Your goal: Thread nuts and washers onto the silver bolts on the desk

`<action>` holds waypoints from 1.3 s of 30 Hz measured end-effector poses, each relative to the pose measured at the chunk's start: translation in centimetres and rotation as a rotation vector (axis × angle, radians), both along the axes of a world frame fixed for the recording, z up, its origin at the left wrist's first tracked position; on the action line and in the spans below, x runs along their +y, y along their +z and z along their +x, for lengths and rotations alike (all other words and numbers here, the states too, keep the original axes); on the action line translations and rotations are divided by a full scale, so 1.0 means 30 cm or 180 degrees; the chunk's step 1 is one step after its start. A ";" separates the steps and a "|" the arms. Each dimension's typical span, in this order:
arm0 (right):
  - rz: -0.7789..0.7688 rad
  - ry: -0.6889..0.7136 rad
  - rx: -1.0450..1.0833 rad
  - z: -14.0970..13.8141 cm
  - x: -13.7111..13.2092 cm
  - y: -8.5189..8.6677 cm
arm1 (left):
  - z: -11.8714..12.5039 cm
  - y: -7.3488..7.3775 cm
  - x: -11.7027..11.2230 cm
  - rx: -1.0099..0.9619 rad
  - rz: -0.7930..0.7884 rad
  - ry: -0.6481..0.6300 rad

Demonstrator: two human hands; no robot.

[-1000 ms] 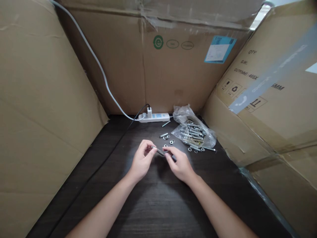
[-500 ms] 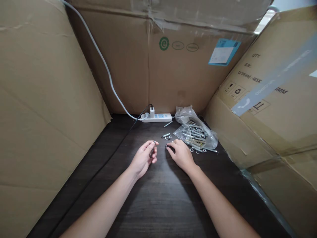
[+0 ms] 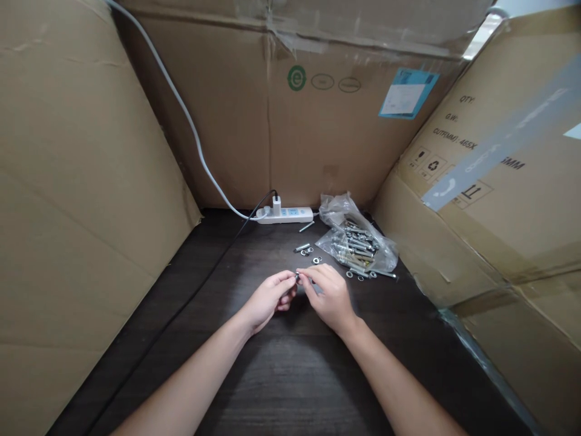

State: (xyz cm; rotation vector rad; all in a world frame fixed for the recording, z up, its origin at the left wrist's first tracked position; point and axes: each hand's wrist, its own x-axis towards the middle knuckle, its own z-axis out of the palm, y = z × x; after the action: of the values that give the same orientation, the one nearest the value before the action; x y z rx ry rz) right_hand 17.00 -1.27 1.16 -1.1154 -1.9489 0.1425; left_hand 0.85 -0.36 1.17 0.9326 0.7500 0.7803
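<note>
My left hand (image 3: 269,298) and my right hand (image 3: 327,295) meet over the dark wooden table (image 3: 281,375), fingertips touching. Both are closed in a pinch around a small metal piece (image 3: 298,278), probably a bolt with a washer; most of it is hidden by the fingers. Just beyond my fingers lie loose washers and nuts (image 3: 311,255) and a short bolt (image 3: 301,247). A clear plastic bag of long bolts (image 3: 356,243) sits to the right of them, with more washers (image 3: 361,276) beside it.
A white power strip (image 3: 285,214) with a plugged charger lies at the back; its white cable (image 3: 181,109) runs up left, a black cable (image 3: 213,266) runs toward me. Large cardboard boxes (image 3: 82,194) wall in the table on left, back and right.
My right hand came back from the loose washers to meet my left hand. The left hand turned from resting with the bolt to pinching it at the fingertips.
</note>
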 end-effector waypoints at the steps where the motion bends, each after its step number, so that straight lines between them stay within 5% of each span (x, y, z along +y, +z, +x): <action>1: 0.0006 0.0035 -0.0020 -0.003 -0.004 0.001 | 0.000 0.002 -0.001 -0.0002 -0.0002 -0.0005; 11: -0.0018 0.0219 -0.0008 0.009 -0.003 0.011 | -0.002 0.018 -0.001 -0.0142 -0.0144 0.0007; 20: -0.0445 -0.0898 -0.0383 0.168 0.104 -0.065 | -0.004 0.011 0.001 -0.0100 -0.0166 -0.0017; 27: -0.0567 -0.1052 -0.0889 0.152 0.116 -0.095 | -0.002 0.013 0.000 -0.0076 -0.0151 -0.0060; 39: -0.0578 -0.0997 -0.0668 0.163 0.111 -0.077 | -0.006 0.010 0.001 0.0006 -0.0086 -0.0153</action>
State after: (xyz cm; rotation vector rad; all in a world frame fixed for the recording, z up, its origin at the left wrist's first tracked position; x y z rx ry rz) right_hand 21.89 2.07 -1.15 -1.5956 -1.9418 0.0335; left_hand 0.66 -0.34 1.47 0.9240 0.7354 0.7256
